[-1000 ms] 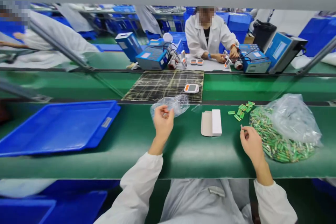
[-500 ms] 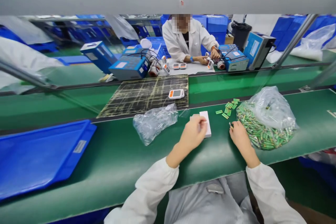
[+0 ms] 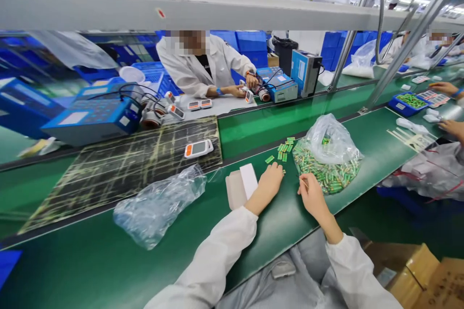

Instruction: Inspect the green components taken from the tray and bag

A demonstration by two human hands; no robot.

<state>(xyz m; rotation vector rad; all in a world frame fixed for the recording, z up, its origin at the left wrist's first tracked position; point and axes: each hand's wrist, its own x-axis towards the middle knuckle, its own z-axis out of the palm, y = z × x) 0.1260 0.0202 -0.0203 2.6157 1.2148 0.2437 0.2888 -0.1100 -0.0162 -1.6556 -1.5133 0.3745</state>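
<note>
My left hand reaches over the green belt, its fingers closed at a small green battery that peeks out at the fingertips. Just beyond it lies a loose group of green batteries. My right hand is closed in a pinch on a thin, light, stick-like thing, too small to name. Beside that hand sits a clear plastic bag full of green batteries. A white box with a greyish flap lies left of my left hand, partly behind the wrist.
A crumpled clear bag lies on the belt at left. Behind it, a white-and-orange device rests on a dark mat. Across the line, a co-worker handles similar devices between blue machines. More hands work at far right.
The view has turned right. My left hand has left the white box and moved right to the batteries. The box's greyish flap now shows. My right hand stays beside the battery bag.
</note>
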